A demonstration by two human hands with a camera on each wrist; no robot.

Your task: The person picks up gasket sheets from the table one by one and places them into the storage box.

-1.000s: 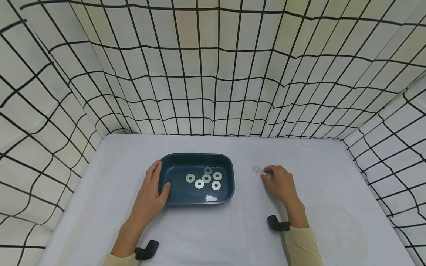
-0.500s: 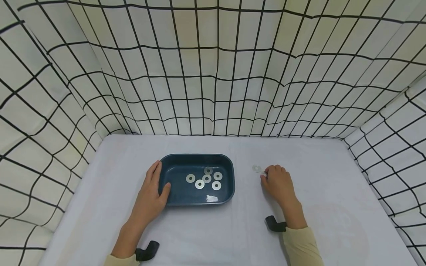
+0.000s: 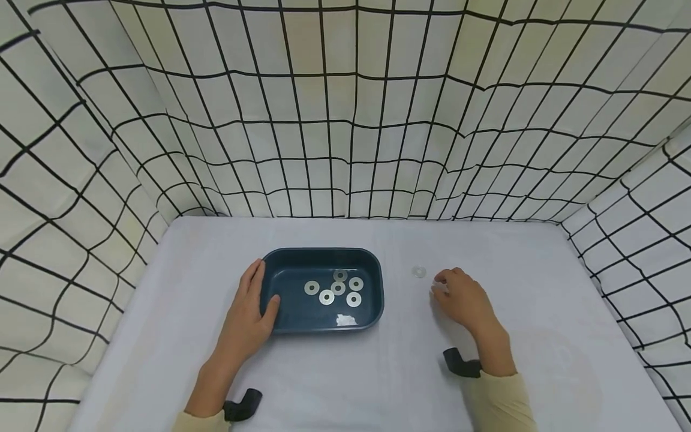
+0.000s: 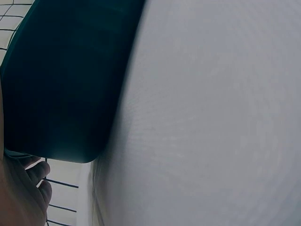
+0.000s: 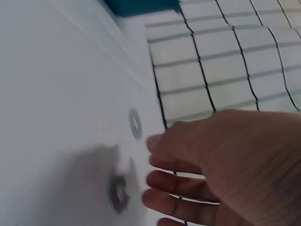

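While left hand (image 3: 245, 312) grips tray (image 3: 324, 258), flat ring washers (image 3: 335, 289) inside.

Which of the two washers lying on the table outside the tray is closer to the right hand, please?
The washer right under the right hand's fingers; the other washer lies farther off, towards the blue tray.

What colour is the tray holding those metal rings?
The tray is dark teal blue, clearest in the head view.

A white table (image 3: 335, 372) stands enclosed by black-gridded white curtains (image 3: 345, 120) on three sides
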